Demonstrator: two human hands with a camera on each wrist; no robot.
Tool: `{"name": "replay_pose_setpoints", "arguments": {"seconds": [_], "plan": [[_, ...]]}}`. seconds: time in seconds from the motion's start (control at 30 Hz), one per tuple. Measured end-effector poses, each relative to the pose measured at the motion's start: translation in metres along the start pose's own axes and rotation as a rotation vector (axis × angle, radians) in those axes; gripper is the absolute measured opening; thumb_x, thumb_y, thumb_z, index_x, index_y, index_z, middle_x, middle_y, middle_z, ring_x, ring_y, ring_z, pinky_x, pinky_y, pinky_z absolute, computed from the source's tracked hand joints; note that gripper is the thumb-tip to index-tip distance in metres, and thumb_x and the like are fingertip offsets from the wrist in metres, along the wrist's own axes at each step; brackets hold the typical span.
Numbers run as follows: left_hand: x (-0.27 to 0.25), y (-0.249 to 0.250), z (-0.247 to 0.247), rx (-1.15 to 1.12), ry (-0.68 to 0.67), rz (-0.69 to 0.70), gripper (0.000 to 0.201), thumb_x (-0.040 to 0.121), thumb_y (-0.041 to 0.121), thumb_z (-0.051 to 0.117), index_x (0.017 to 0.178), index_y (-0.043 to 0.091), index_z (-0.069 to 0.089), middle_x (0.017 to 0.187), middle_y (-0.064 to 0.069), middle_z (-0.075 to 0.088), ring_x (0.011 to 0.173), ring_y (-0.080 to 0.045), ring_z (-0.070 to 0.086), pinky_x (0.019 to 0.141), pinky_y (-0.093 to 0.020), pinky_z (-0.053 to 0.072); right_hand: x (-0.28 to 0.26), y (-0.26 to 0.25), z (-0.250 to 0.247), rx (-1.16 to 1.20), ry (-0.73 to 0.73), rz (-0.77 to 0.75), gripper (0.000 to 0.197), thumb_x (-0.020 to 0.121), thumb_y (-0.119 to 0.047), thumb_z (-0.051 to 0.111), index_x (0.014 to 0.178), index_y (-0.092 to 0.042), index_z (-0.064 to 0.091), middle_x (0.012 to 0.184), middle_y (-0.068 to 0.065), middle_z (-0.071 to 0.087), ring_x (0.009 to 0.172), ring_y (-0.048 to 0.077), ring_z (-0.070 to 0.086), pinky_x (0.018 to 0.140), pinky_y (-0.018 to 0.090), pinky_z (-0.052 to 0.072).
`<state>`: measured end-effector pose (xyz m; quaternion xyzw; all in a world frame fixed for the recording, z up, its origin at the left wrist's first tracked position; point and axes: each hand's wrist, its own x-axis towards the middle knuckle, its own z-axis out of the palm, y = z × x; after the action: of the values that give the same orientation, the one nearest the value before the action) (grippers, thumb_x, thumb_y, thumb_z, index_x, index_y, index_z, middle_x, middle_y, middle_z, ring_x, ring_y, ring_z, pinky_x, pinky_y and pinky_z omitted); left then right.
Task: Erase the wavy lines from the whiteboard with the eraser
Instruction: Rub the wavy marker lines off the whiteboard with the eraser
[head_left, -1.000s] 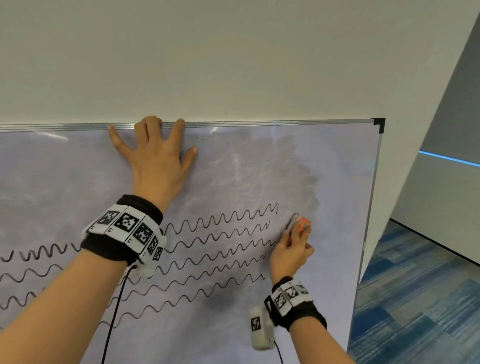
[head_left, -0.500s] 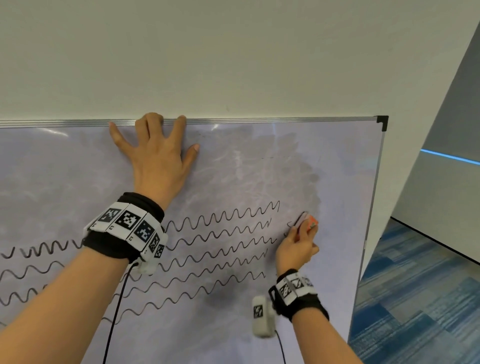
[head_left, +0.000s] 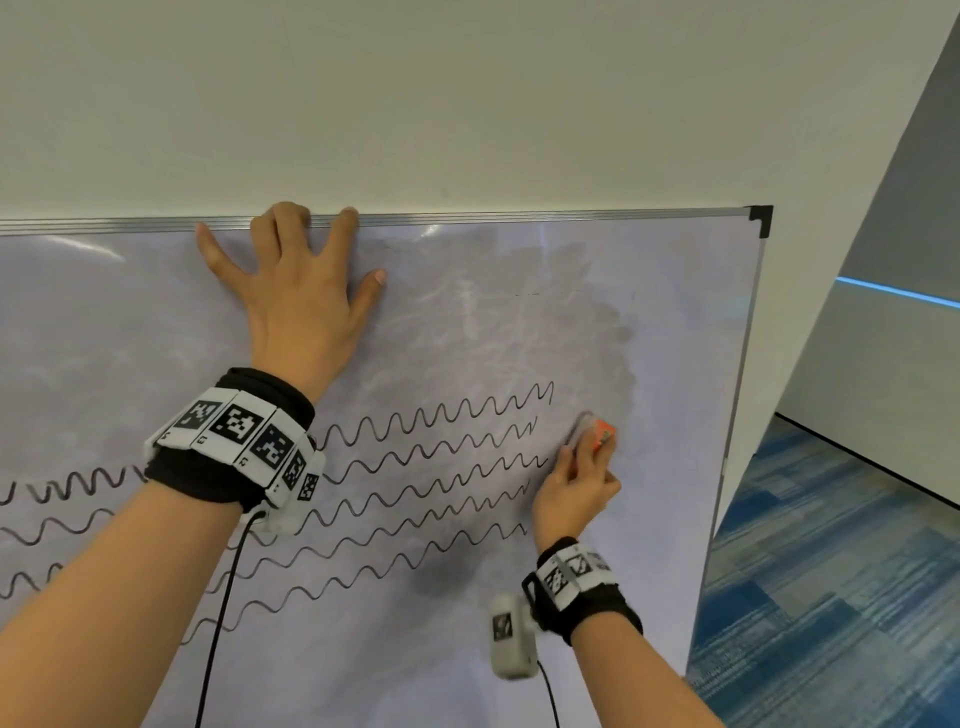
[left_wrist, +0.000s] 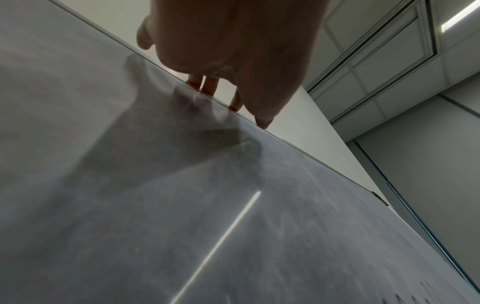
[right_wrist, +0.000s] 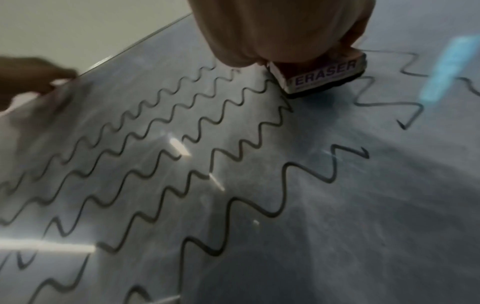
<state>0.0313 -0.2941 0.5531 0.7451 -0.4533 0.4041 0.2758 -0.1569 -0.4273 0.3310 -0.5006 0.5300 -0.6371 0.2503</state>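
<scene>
Several black wavy lines (head_left: 431, 467) (right_wrist: 182, 160) run across the whiteboard (head_left: 467, 649), rising toward the right. My right hand (head_left: 574, 491) grips a small eraser (head_left: 595, 431) with an orange back, its side printed ERASER (right_wrist: 324, 75), and presses its dark felt on the board just right of the lines' right ends. My left hand (head_left: 301, 296) lies flat with fingers spread on the board near the top frame (head_left: 519, 217); the fingertips (left_wrist: 207, 86) reach the top edge.
Grey smudged patches cover the board above the lines (head_left: 519, 332). The board's right edge (head_left: 737, 364) with a black corner cap (head_left: 759, 215) stands close to my right hand. Blue carpet (head_left: 831, 597) lies beyond it, and a plain wall (head_left: 467, 104) rises above.
My right hand has slid the eraser slightly right and up along the board, and the view has shifted a little. My left hand stays pressed in the same spot.
</scene>
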Motion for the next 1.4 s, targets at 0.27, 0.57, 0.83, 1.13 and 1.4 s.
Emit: {"name": "replay_pose_setpoints", "arguments": {"seconds": [0.27,0.57,0.83,1.13,1.4], "plan": [[-0.001,-0.005,-0.003,0.01,-0.015,0.036,0.054,0.091,0.05,0.047,0.136,0.02,0.042,0.124,-0.018,0.042,0.119,-0.033,0.036,0.103,-0.073,0.007,0.007,0.013,-0.002,0.036,0.059,0.256,0.049,0.098,-0.021,0.049,0.145,-0.023,0.036,0.149,0.01,0.035,0.106,0.031,0.044,0.098,0.035,0.041],[-0.001,-0.003,0.0,0.001,-0.018,0.024,0.056,0.091,0.052,0.047,0.136,0.02,0.042,0.124,-0.018,0.042,0.12,-0.034,0.036,0.103,-0.073,0.007,-0.022,-0.002,0.011,0.038,0.005,0.065,0.048,0.096,-0.017,0.054,0.141,-0.014,0.041,0.153,0.004,0.03,0.101,0.022,0.033,0.089,0.021,0.034],[-0.002,-0.006,-0.001,0.013,-0.021,0.042,0.056,0.091,0.052,0.046,0.137,0.02,0.04,0.125,-0.018,0.041,0.12,-0.034,0.036,0.103,-0.073,0.007,-0.011,0.022,-0.01,0.056,0.052,0.6,0.05,0.1,-0.027,0.043,0.148,-0.024,0.03,0.143,0.017,0.033,0.115,0.04,0.045,0.101,0.041,0.036],[-0.001,-0.006,0.003,0.008,-0.008,0.032,0.056,0.091,0.052,0.047,0.137,0.022,0.04,0.126,-0.018,0.041,0.12,-0.034,0.036,0.103,-0.072,0.006,-0.037,0.02,0.015,0.111,0.023,0.118,0.048,0.096,-0.014,0.053,0.141,-0.017,0.039,0.153,0.005,0.029,0.103,0.02,0.033,0.088,0.0,0.028],[-0.002,-0.003,0.001,0.007,-0.021,0.025,0.057,0.091,0.052,0.047,0.137,0.021,0.039,0.127,-0.019,0.041,0.122,-0.034,0.036,0.103,-0.072,0.006,-0.035,0.006,0.018,0.124,0.072,0.331,0.049,0.098,-0.02,0.049,0.146,-0.018,0.036,0.155,-0.002,0.027,0.115,0.027,0.035,0.1,0.028,0.039]]}}
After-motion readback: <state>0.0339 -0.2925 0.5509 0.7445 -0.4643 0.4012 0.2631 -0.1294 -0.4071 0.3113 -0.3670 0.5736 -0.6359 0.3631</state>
